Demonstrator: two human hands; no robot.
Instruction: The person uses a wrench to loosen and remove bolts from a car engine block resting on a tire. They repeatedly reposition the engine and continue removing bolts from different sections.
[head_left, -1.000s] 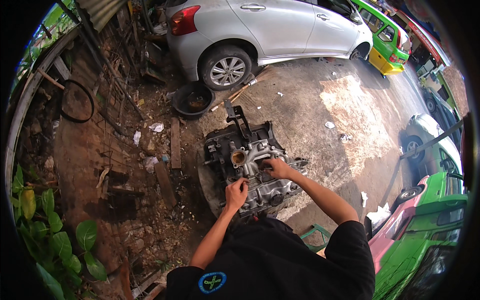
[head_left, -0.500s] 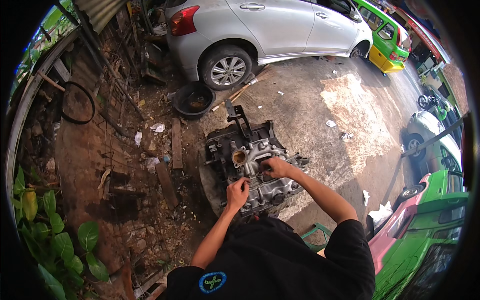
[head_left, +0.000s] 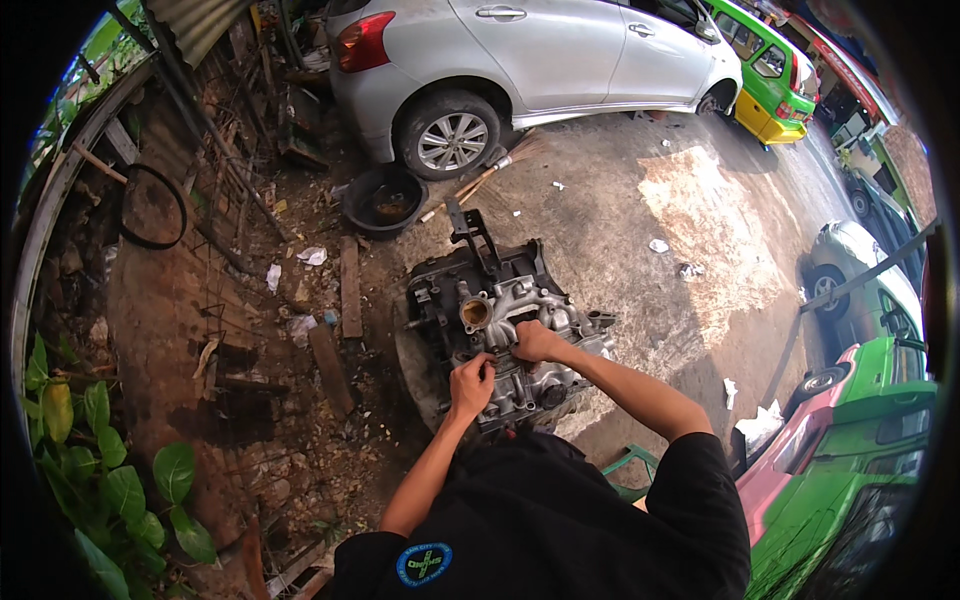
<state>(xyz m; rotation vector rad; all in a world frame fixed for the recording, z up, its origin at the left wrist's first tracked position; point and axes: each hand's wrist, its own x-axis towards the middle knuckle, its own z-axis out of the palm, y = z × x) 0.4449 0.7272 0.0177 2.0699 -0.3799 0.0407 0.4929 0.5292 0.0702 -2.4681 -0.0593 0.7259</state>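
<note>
A car engine point(head_left: 437, 300) with a silver intake manifold point(head_left: 518, 296) stands on the ground right in front of me. On its near left side is my left hand point(head_left: 470, 386), thumb and fingers pinched together at the seam between manifold and valve cover point(head_left: 515, 393). Slightly farther and to the right, my right hand point(head_left: 538, 342) is closed, its fingers bent down among the manifold runners. Whatever either hand's fingertips hold is too small or hidden to make out. A round throttle opening point(head_left: 475, 313) with a brownish inside faces up beyond my left hand.
Beyond the engine sit a black basin point(head_left: 383, 205), a stick broom point(head_left: 480, 187) and a silver car point(head_left: 560, 60). Wooden planks point(head_left: 350, 290) and litter lie to the left, near leafy plants point(head_left: 125, 490). A green and pink vehicle point(head_left: 850, 430) stands at right.
My right hand has shifted a little left, nearer to my left hand, and its fingers have curled in more. My left hand stays at nearly the same spot on the engine.
</note>
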